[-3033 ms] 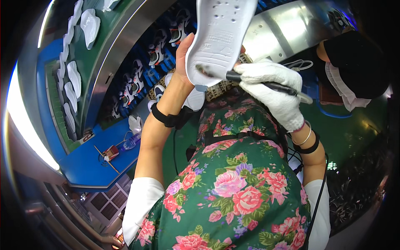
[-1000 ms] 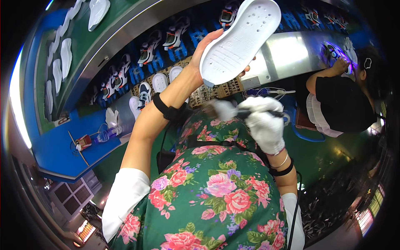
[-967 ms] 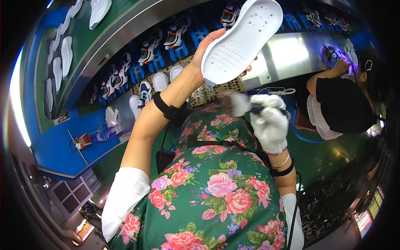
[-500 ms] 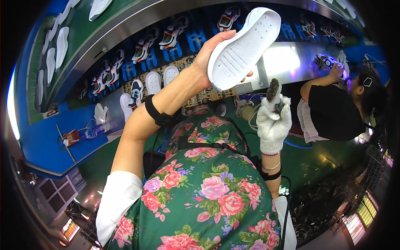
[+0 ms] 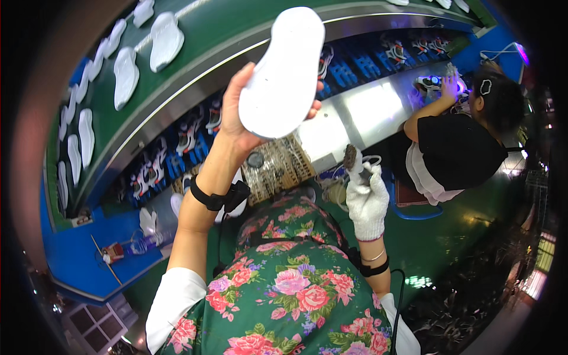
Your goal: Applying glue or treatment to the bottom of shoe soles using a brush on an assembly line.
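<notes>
A white shoe sole (image 5: pixel 283 74) stands nearly upright in my bare left hand (image 5: pixel 236 112), raised in front of the bench. My fingers wrap its lower part from behind, with fingertips showing along its right edge. Its face looks plain and overexposed. Lower and to the right, my right hand (image 5: pixel 367 204), in a white knitted glove, is closed round a small brush. The brush (image 5: pixel 351 158) points up, its dark brown bristles apart from the sole; most of its handle is hidden by the glove.
A green conveyor belt (image 5: pixel 201 29) carries several white soles (image 5: pixel 167 41). Below it, shoe uppers (image 5: pixel 188 133) sit on blue racks. A taped cardboard piece (image 5: pixel 278 168) lies on the metal bench (image 5: pixel 349 121). At right, a person in black (image 5: pixel 458 154) handles a shoe under purple light.
The sole has swung left and turned more upright; its ridged, dotted face has given way to a plain white one. My right hand keeps the brush, a little further left. The view has shifted.
</notes>
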### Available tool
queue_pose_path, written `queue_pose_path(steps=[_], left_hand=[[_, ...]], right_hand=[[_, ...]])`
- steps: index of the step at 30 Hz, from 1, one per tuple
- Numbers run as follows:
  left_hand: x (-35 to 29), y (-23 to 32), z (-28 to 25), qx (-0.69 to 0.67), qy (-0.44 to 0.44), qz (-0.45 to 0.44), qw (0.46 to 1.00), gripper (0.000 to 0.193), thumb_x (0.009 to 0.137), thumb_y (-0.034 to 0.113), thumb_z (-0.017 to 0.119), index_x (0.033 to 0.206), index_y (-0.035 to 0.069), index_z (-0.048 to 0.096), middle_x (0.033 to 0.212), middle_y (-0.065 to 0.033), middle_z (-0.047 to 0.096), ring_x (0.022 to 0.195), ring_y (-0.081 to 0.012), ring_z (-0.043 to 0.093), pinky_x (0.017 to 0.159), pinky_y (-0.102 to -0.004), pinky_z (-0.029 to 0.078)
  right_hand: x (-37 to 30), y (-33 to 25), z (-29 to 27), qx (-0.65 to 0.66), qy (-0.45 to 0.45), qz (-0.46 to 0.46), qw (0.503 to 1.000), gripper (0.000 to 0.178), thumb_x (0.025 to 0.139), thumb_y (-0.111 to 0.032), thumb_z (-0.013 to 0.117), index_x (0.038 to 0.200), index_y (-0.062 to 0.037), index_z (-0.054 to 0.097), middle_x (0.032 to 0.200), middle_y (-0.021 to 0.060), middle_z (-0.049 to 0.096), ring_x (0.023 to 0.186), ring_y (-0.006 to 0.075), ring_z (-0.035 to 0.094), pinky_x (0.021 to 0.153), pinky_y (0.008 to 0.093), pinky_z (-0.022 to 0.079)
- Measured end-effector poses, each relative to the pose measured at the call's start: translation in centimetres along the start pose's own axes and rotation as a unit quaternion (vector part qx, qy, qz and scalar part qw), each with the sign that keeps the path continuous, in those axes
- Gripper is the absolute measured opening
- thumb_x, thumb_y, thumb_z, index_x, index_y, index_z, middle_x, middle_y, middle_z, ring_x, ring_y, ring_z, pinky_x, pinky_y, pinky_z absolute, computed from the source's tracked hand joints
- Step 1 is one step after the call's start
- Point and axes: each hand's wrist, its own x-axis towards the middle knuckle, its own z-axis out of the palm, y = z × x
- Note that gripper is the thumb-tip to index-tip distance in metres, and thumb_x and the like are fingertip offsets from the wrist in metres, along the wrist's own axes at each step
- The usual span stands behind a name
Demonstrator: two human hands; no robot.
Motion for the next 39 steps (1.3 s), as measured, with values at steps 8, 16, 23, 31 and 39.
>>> queue_pose_path(steps=[8,16,23,31,39], left_hand=[[12.9,8.7,-3.7,-0.199,-0.057,0.110,0.972,0.083,0.098,0.065,0.037,0.152,0.003,0.026,0.153,-0.0327,0.023,0.120,-0.0429,0.049,0.090,-0.0479,0.053],[20.6,11.4,-6.5,-0.302,0.061,0.132,0.942,0.078,0.101,0.059,0.034,0.148,-0.004,0.029,0.146,-0.0287,0.035,0.111,-0.0348,0.053,0.086,-0.0425,0.055],[25.8,2.1,-2.3,0.133,0.171,0.189,0.958,0.082,0.095,0.056,0.053,0.142,-0.010,0.039,0.126,-0.0228,0.052,0.108,-0.0315,0.059,0.088,-0.0419,0.050],[37.6,0.7,2.2,0.855,0.314,0.119,0.395,0.129,0.061,0.073,0.080,0.154,0.002,0.026,0.158,-0.0339,0.017,0.143,-0.0535,0.021,0.116,-0.0590,0.023],[44.6,3.1,-2.0,0.875,0.305,0.119,0.357,0.087,0.073,0.051,0.081,0.134,-0.002,0.049,0.135,-0.0321,0.051,0.126,-0.0483,0.050,0.107,-0.0508,0.040]], right_hand=[[0.1,0.0,-1.2,-0.054,0.047,-0.036,0.997,0.019,0.091,0.005,0.061,0.109,0.0014,0.067,0.112,0.0160,0.068,0.090,0.0177,0.064,0.067,0.0219,0.052],[0.4,-1.4,-3.4,-0.052,0.064,-0.053,0.995,0.015,0.091,0.005,0.060,0.104,0.0022,0.068,0.113,0.0177,0.070,0.097,0.0214,0.069,0.069,0.0233,0.055],[0.9,-3.4,-4.3,-0.076,0.092,-0.085,0.989,0.019,0.089,0.007,0.059,0.102,-0.0003,0.072,0.111,0.0194,0.069,0.084,0.0200,0.064,0.067,0.0231,0.054],[2.0,-4.1,-3.5,-0.117,0.117,-0.073,0.984,0.014,0.088,0.007,0.058,0.097,0.0047,0.068,0.106,0.0197,0.071,0.089,0.0234,0.068,0.074,0.0279,0.055],[2.5,-5.7,-4.4,-0.111,0.154,-0.064,0.980,0.014,0.087,0.008,0.059,0.095,0.0036,0.070,0.106,0.0211,0.071,0.085,0.0205,0.067,0.075,0.0273,0.055]])
